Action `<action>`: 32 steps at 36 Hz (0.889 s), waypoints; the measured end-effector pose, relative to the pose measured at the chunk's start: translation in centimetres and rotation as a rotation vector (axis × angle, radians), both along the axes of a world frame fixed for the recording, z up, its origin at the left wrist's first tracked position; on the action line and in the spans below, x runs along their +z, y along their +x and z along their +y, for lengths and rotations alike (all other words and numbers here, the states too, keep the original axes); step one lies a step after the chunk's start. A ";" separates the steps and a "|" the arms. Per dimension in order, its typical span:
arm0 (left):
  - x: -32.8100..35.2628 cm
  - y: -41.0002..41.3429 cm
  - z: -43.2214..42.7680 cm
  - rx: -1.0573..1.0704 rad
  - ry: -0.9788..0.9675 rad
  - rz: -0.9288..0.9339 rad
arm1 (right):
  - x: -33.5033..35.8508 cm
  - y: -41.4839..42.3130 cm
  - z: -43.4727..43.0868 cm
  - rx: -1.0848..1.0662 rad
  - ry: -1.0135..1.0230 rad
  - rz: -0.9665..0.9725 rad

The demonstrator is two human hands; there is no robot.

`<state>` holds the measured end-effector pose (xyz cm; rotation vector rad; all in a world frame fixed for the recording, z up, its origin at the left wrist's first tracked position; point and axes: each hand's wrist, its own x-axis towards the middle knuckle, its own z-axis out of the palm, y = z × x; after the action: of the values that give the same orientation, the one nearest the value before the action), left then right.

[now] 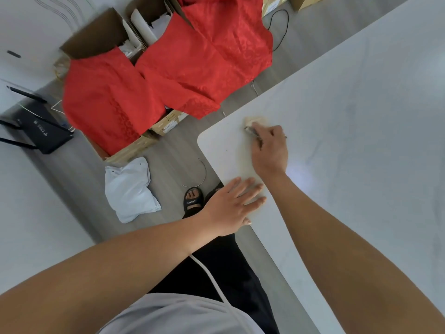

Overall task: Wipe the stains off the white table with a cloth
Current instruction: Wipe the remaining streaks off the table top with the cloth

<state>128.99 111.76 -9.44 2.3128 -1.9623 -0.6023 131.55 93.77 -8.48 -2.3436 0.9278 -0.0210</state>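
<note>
Right hand (269, 150): one; grip clamped on the cloth, fingers curled over its near edge and bearing down on the table, likely so the rubbing has weight behind it.
Cloth (256, 121): one, small, beige, folded; lies on the table just inside the rounded corner, showing at 12 o'clock of the knuckles, the rest hidden beneath them.
Left hand (231, 206): one; grip apart, fingers straight and flat on the table's edge at 7 o'clock of the right hand, holding nothing, probably as a brace while leaning.
Table (361, 116): one, white; faint grey smears across the top.
Speck (226, 149): one dark dot at 9 o'clock of the right hand, apart from the cloth, not yet wiped.
Red fabric (168, 75): two pieces, draped over cardboard boxes (96, 32) on the floor at 10 o'clock of the corner; box count unclear, at least three.
White bag (130, 189): one, on the floor.
Router (41, 131): one, black, far at 9 o'clock.
Sandalled foot (192, 200): one plainly seen, beside the table.
</note>
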 end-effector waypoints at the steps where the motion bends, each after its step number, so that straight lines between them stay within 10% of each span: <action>1: 0.0 -0.1 0.0 0.005 -0.004 0.003 | 0.0 -0.2 0.3 0.121 -0.017 -0.015; 4: -0.2 -0.3 0.0 0.014 0.002 -0.002 | 0.0 -0.1 -0.1 0.262 -0.022 0.000; 10: -0.5 -0.8 0.0 0.020 0.016 0.003 | 0.7 0.7 0.6 -0.135 0.049 0.082; 16: -0.7 -0.7 0.1 0.025 -0.035 -0.014 | 0.8 0.1 3.0 0.366 -0.007 0.030; 22: -0.5 -0.6 0.2 0.015 -0.007 0.014 | 0.7 1.0 2.1 -0.097 0.031 0.088; 32: 0.0 -0.7 0.2 0.029 0.074 -0.027 | 1.9 0.4 8.3 0.296 0.080 0.114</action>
<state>128.26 111.97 -9.43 2.4007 -1.9468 -0.6556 131.93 102.03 -6.54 -2.4027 0.6134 0.2668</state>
